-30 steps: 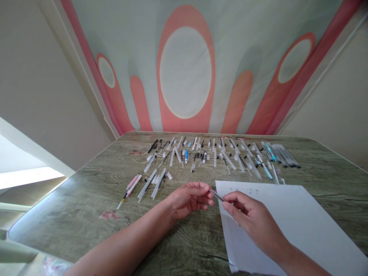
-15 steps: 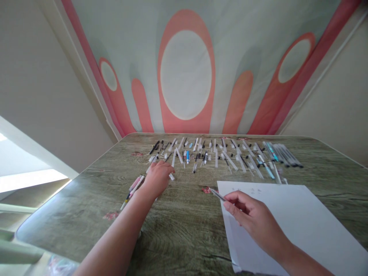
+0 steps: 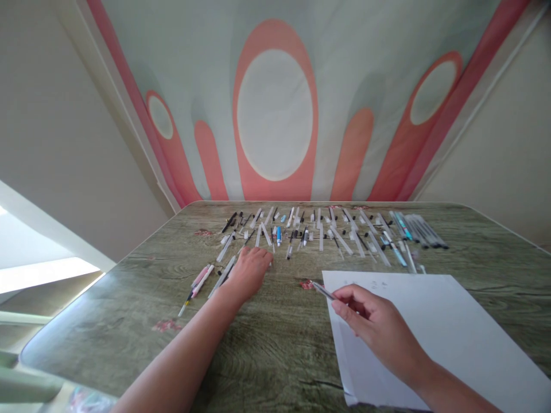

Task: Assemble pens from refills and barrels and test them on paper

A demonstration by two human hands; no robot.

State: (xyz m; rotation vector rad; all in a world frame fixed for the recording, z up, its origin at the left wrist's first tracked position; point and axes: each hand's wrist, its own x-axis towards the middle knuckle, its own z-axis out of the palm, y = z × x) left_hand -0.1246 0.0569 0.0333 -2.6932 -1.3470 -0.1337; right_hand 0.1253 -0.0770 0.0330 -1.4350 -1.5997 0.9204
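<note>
My right hand [image 3: 374, 318] is closed on a slim pen [image 3: 322, 291], its tip pointing left past the edge of a white paper sheet [image 3: 443, 332]. A few small marks are written near the sheet's top edge. My left hand [image 3: 249, 272] is over the table left of the paper, knuckles up and fingers bent down together. A tiny pale bit shows by its fingertips; what the fingers hold is mostly hidden. Beside the left wrist lies a clear pen barrel [image 3: 222, 277]. Pink and white pens [image 3: 202, 281] lie farther left.
Two rows of pen parts, with clear barrels [image 3: 341, 241], caps and refills, run across the back of the wood-grain table [image 3: 275, 344]. A blue pen piece [image 3: 279, 236] lies among them. Several grey pens [image 3: 426, 231] are bunched at right. A patterned cloth [image 3: 275, 192] hangs behind.
My left hand has moved right and slightly forward, uncovering the clear barrel and other parts by its wrist. My right hand keeps the pen in about the same place. The view shifts slightly.
</note>
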